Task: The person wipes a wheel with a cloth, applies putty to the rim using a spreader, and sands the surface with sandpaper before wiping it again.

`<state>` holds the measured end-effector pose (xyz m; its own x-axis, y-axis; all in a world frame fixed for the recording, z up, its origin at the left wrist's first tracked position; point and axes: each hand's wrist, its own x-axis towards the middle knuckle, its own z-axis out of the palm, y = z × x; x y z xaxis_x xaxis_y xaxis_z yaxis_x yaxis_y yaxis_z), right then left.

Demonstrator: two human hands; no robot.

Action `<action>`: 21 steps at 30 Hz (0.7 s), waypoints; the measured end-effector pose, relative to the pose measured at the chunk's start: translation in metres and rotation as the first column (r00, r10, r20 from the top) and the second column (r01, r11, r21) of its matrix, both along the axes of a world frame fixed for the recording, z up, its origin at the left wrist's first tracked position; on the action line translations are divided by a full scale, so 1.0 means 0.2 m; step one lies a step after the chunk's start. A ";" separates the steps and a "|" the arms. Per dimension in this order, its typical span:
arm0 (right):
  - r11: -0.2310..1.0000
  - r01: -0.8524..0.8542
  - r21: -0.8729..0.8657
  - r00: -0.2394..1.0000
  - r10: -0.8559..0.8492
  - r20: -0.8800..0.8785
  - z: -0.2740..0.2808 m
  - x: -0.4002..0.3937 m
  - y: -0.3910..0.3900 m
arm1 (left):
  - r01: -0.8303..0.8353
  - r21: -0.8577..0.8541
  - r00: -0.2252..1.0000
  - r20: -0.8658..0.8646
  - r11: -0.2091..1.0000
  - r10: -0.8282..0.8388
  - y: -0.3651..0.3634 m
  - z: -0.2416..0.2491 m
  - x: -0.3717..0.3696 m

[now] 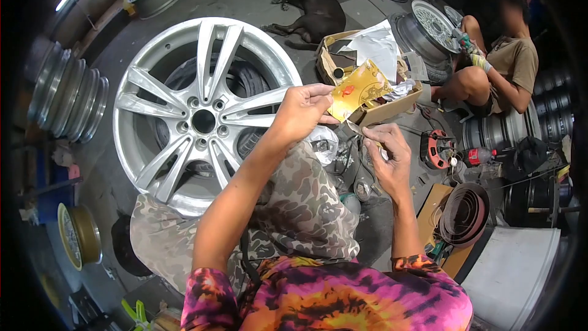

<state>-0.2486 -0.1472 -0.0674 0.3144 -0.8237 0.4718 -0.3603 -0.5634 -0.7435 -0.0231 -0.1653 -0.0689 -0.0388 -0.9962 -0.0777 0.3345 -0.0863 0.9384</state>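
Note:
My left hand (303, 112) pinches the left edge of a shiny gold card (358, 91) with a red mark and printed pattern. Close to the card's lower edge, my right hand (389, 156) grips a small knife (353, 127) whose short pale blade points up toward the card. Its handle is mostly hidden by the fingers. A large silver alloy wheel (205, 55) with paired spokes rests against my camouflage-clad knees, left of both hands. Behind the card stands an open cardboard box (392, 107) filled with papers and scraps.
A black dog (318, 12) lies on the floor beyond the wheel. At right, a seated person (511, 61) in gloves works on a mesh wheel (435, 24). Stacked rims (67, 95) stand at left. A red power tool (437, 149), a bottle (479, 156) and sanding belts (463, 211) lie right.

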 end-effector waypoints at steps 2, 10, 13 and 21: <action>1.000 0.012 -0.020 0.999 -0.012 -0.034 0.02 -0.02 0.00 | -0.019 -0.027 0.999 0.030 0.999 0.020 -0.01 -0.04 -0.01; 0.999 -0.011 0.030 0.999 0.012 -0.037 0.04 0.04 0.00 | -0.085 -0.119 0.982 0.156 0.989 0.103 0.01 -0.03 -0.02; 0.995 0.061 0.079 0.998 -0.061 0.001 0.05 0.02 -0.02 | -0.050 -0.153 0.975 0.209 0.987 0.082 0.00 -0.05 -0.04; 0.995 0.019 0.103 0.999 -0.022 0.027 0.05 0.02 -0.04 | -0.047 -0.142 0.974 0.212 0.989 0.077 0.01 -0.02 -0.04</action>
